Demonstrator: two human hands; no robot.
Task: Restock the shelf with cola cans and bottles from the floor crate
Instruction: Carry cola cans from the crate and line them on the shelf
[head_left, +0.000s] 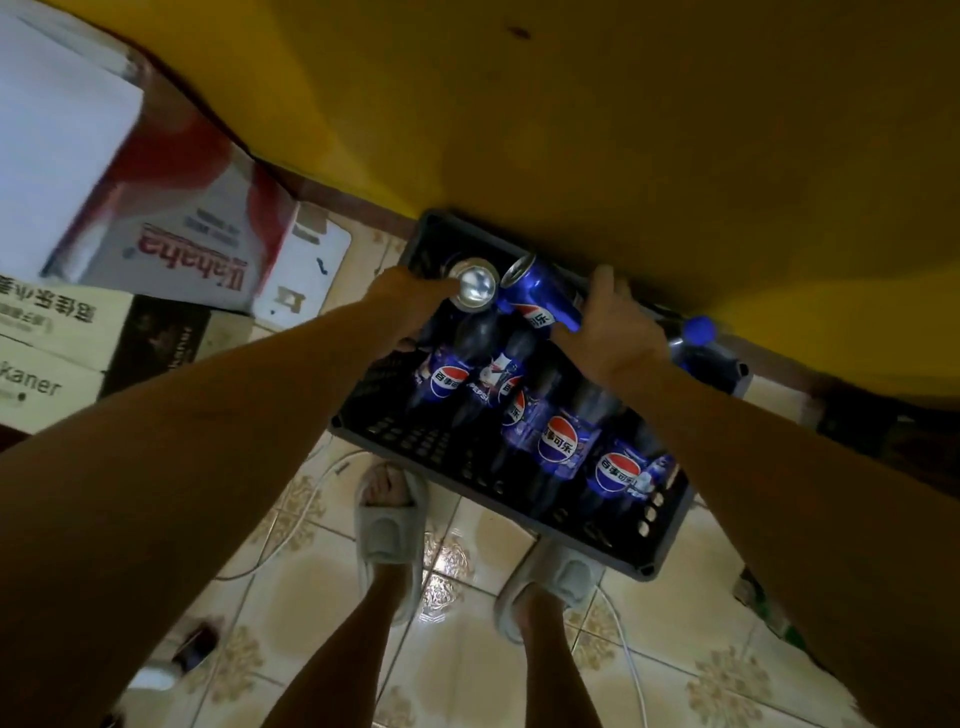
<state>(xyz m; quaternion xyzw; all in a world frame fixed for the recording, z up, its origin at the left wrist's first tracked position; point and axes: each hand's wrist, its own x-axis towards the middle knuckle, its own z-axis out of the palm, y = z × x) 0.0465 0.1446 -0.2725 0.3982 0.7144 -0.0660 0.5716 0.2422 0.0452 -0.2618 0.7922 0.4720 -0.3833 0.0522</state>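
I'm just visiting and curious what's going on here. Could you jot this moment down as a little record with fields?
place: tiled floor beside a yellow surface
crate: dark plastic crate on the floor, holding cola bottles lying down
left hand: left hand holds a can, its silver end facing the camera
right hand: right hand holds a blue can, tilted
nearby: cardboard boxes stacked at left
feet: grey slippers

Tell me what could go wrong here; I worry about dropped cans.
The left hand and the right hand each grip a can over the crate. The blue can is tilted and held only at one end, so it might slip onto the bottles below. A white cable by the feet could snag.
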